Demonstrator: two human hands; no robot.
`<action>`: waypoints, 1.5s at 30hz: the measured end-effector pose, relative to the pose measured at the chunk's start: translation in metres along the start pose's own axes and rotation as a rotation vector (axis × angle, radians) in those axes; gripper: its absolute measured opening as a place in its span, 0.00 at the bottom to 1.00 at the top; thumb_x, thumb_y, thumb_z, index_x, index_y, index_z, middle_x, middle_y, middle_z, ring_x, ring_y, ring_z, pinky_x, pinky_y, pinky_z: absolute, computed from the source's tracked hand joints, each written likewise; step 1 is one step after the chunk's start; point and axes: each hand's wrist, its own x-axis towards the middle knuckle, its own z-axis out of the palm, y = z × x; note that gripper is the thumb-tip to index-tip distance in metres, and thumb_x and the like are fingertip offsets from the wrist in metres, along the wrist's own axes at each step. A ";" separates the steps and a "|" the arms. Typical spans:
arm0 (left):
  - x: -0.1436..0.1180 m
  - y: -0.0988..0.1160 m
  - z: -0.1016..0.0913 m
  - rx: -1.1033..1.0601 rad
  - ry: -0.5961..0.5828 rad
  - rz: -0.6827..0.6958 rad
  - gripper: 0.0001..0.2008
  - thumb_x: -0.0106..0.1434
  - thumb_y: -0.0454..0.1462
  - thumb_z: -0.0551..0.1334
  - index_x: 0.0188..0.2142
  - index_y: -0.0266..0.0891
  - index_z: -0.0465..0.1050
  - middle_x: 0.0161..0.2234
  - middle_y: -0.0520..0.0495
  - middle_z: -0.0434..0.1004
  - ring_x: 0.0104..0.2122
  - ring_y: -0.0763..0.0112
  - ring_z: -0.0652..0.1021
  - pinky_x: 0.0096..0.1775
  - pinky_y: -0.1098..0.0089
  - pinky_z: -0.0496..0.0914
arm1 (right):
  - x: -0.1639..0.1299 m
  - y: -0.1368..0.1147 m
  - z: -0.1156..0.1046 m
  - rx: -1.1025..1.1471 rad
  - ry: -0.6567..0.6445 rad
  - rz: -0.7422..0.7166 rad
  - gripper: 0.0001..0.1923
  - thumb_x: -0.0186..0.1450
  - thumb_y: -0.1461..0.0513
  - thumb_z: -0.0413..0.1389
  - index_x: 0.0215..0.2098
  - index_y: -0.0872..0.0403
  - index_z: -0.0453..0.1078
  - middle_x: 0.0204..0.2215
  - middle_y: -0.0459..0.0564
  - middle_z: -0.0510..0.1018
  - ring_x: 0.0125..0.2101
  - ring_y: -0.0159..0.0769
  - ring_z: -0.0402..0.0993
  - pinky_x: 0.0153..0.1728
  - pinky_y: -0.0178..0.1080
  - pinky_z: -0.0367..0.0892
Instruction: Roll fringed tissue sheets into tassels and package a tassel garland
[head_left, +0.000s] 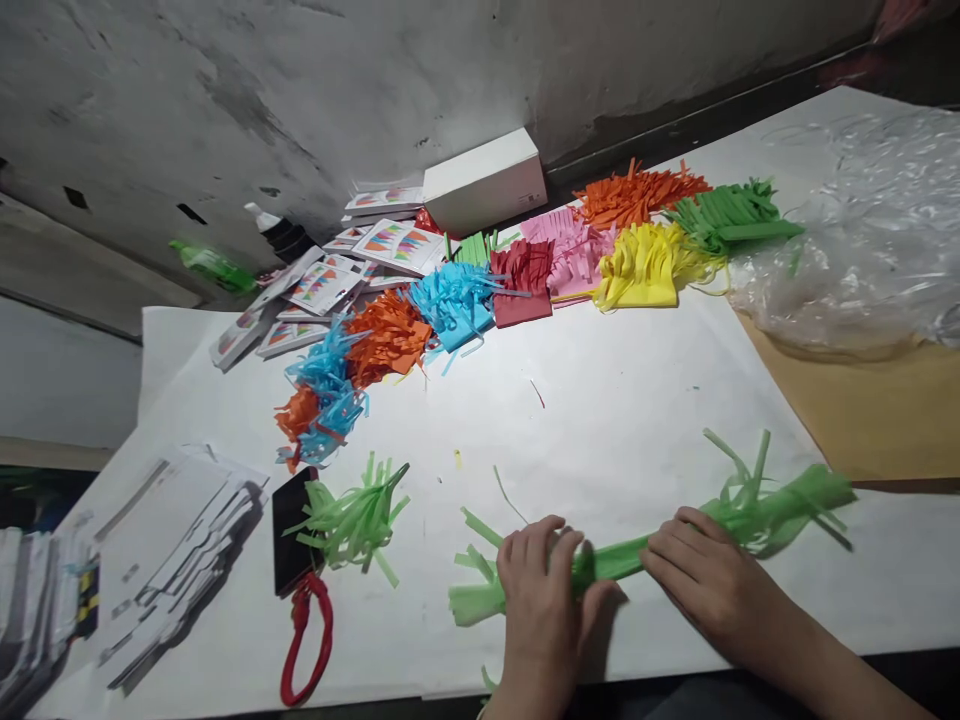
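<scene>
- The long roll of light green fringed tissue paper (637, 545) lies crosswise on the near part of the white paper-covered table (600, 400), running from near centre up towards the right; cut strips splay from both of its ends.
- The left hand (540, 590) rests on top of the roll near its left end, fingers curled down over it and pressing; the thumb is hidden, so I cannot tell whether it closes fully around.
- The right hand (712, 580) lies flatter on the roll's middle, fingers extended and pressing down rather than clenched.
- The roll looks very light, soft and easily crushed; the fringe would tear or crease under a hard pinch; the firmer rolled middle, between the two hands, seems the safest place to hold it, with broad, gentle contact.
- To the left of the hands lies a small loose tuft of light green fringe (352, 520), just beside a dark phone-like slab (292, 530) with a red cord loop (307, 640).
- Farther off, an arc of fringed paper bundles runs left to right: orange and blue (352, 360), red and pink (547, 265), yellow (645, 265), dark green (731, 215).
- A white cardboard box (484, 180) stands at the far wall; crumpled clear plastic sheeting (855, 230) covers the far right.
</scene>
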 end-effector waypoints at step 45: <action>0.004 0.006 0.027 -0.128 0.023 0.190 0.08 0.66 0.29 0.61 0.32 0.42 0.71 0.33 0.50 0.78 0.34 0.65 0.73 0.46 0.59 0.61 | -0.008 0.000 0.007 0.007 0.084 0.134 0.16 0.73 0.72 0.44 0.36 0.53 0.70 0.32 0.48 0.75 0.37 0.39 0.68 0.51 0.48 0.55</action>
